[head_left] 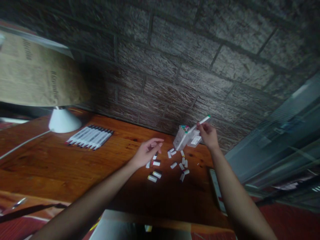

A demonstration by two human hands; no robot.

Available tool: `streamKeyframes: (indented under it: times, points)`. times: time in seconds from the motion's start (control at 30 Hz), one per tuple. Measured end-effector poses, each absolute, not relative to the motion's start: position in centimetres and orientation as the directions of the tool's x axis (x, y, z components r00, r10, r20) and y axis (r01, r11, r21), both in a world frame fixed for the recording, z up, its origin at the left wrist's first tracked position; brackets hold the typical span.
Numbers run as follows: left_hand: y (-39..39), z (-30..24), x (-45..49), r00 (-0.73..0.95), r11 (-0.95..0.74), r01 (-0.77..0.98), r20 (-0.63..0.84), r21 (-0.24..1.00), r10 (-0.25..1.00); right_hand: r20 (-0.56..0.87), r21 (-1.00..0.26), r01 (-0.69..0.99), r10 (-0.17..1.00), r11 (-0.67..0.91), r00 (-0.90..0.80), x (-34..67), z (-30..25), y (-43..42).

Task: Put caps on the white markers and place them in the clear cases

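A brick wall (pixel 160 63) rises behind the wooden surface (pixel 50 161), and a lamp (pixel 65 121) stands by the far-left corner. Near it, a row of markers (pixel 90 137) lies side by side, toward the far edge. A phone-like slab (pixel 218 190) rests along the right edge.

The person's right hand (pixel 208 134) is raised above the far edge, right of the middle, its fingers pinched on a white marker (pixel 203 119) with green ends. The left hand (pixel 149 151) is over the middle of the surface, fingers loosely curled and apart; I see nothing gripped there, though I can't tell whether they touch a cap below.

Beneath the raised marker, close to the far edge, stands a clear box (pixel 179 140), with a labelled clear case (pixel 195 141) just beside it. Small caps (pixel 156 163) lie scattered between there and the near edge.

To me, the step in hand is handling that one marker at the box; the next move seems to call for a steady pinch and care around the rim.
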State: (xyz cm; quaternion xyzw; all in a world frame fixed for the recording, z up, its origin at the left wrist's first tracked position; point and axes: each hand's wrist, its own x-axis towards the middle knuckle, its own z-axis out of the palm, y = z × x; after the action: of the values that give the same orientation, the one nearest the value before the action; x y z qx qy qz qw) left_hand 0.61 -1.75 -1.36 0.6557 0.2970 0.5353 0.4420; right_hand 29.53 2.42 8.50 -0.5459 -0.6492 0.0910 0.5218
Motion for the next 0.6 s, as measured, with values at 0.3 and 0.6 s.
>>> streamKeyframes:
  times: [0.3, 0.6]
  points:
    - [-1.4, -1.7, 0.6, 0.225, -0.446, -0.074, 0.450, 0.892, 0.864, 0.447, -0.518, 0.835, 0.891, 0.186, 0.079, 27.5, 7.4, 2.2]
    - [-1.3, -1.7, 0.6, 0.218, -0.466, -0.085, 0.473, 0.881, 0.854, 0.306, -0.442, 0.884, 0.952, 0.152, -0.011, 27.1, 9.1, 2.5]
